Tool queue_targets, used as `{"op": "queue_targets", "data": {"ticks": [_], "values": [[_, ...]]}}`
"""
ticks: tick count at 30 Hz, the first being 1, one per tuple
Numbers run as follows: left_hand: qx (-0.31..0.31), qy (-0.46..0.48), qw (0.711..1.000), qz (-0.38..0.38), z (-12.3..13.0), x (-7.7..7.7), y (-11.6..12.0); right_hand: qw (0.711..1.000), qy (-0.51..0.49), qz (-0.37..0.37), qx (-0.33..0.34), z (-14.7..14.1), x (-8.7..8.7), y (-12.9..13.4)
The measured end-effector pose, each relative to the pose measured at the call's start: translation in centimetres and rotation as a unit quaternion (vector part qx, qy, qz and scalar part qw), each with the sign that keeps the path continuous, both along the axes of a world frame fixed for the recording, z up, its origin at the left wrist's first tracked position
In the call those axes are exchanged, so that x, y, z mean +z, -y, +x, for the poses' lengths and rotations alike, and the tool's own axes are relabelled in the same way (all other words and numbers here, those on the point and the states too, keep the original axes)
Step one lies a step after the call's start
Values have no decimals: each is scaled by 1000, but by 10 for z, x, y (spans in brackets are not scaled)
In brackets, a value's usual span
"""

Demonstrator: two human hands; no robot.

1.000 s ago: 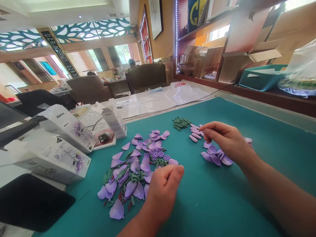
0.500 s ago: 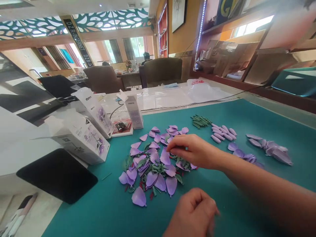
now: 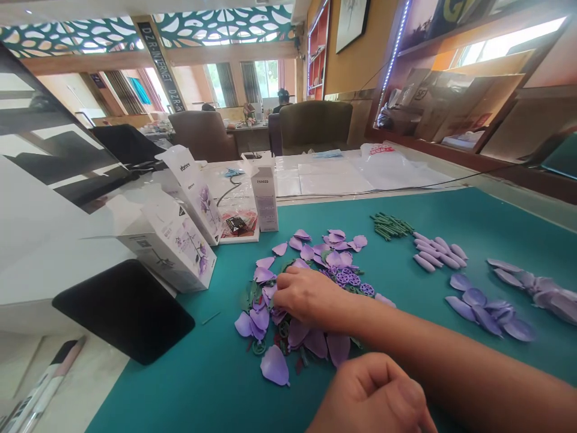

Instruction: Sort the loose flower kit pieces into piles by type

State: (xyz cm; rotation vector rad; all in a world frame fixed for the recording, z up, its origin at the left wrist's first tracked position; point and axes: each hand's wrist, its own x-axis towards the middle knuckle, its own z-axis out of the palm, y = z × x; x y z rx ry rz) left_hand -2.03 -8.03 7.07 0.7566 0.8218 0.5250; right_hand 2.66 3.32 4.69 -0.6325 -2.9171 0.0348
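Reaching across the teal surface (image 3: 216,379), right hand (image 3: 306,294) resting on a loose pile of lilac petals (image 3: 338,349) near the middle of the surface, toward the near edge. Its fingers (image 3: 288,281) together and curled down onto the petals, with no telling whether any piece sits clamped between them. Left hand (image 3: 372,394) low at the near edge, just below the right forearm, touching nothing visible, its fingers (image 3: 396,385) curled together.

Mixed through the pile, small green leaves and stem pieces (image 3: 283,329), with round purple flower pieces (image 3: 349,279) at its far right side, partly behind the right wrist. Toward the far edge, a bundle of green stems (image 3: 391,226), and just beside it a row of lilac buds (image 3: 437,252). Along the right side, a group of petals (image 3: 484,316) and, nearer the right edge, more petals in a cluster (image 3: 541,294).

Off the left edge of the surface, two white flower-printed boxes (image 3: 166,240) and a narrow white box (image 3: 265,198) standing upright by the far edge. Near the left edge, a black pad (image 3: 121,310). Past the far edge, clear plastic sheets (image 3: 333,177) and a plastic bag (image 3: 383,159). Farther back, armchairs (image 3: 315,126) and a person (image 3: 283,102) at a desk.
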Motion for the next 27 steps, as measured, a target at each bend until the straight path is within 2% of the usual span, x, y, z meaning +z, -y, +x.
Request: {"op": "queue_targets", "data": {"ticks": [6, 9, 14, 19, 27], "values": [[23, 22, 999, 8, 1, -4, -2, 1000, -10, 20, 18, -4, -13, -1], [30, 17, 999, 7, 0, -4, -1, 1000, -9, 18, 18, -4, -11, 1], [36, 18, 999, 3, -3, -9, -2, 1000, 10, 6, -22, 2, -5, 1], [47, 37, 997, 46, -4, -21, -4, 999, 14, -20, -41, 13, -2, -2], [62, 42, 996, 38, -5, -20, -3, 999, 13, 15, -42, 13, -8, -4]]}}
